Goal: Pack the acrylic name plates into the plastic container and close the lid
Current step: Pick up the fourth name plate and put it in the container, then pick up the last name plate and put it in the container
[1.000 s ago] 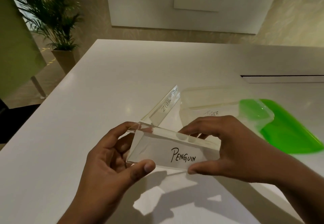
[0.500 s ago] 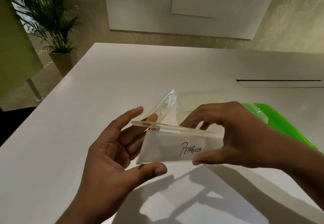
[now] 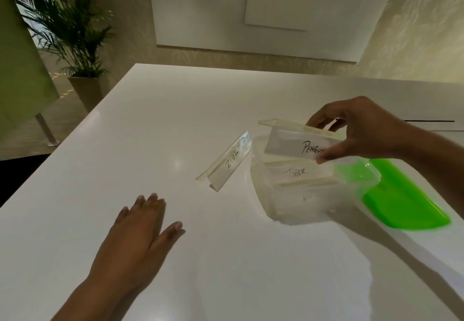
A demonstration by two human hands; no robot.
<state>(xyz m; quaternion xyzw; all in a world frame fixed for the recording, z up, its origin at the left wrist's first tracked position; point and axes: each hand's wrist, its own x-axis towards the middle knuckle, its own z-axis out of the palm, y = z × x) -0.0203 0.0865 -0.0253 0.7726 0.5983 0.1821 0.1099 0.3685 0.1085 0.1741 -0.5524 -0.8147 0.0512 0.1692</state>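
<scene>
The right hand (image 3: 361,130) pinches the clear acrylic "PENGUIN" name plate (image 3: 296,145) over the clear plastic container (image 3: 288,207), where the "TIGER" plate (image 3: 296,172) already lies. The left hand (image 3: 140,222) hovers spread above the white desk (image 3: 150,120). That 1-handed corner pinch could slip, or the plate could land crooked and foul the green lid (image 3: 406,202).

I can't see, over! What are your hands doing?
Right hand holds PENGUIN plate over container. Left hand empty. ZEBRA plate waiting. Nothing blocking.
</scene>
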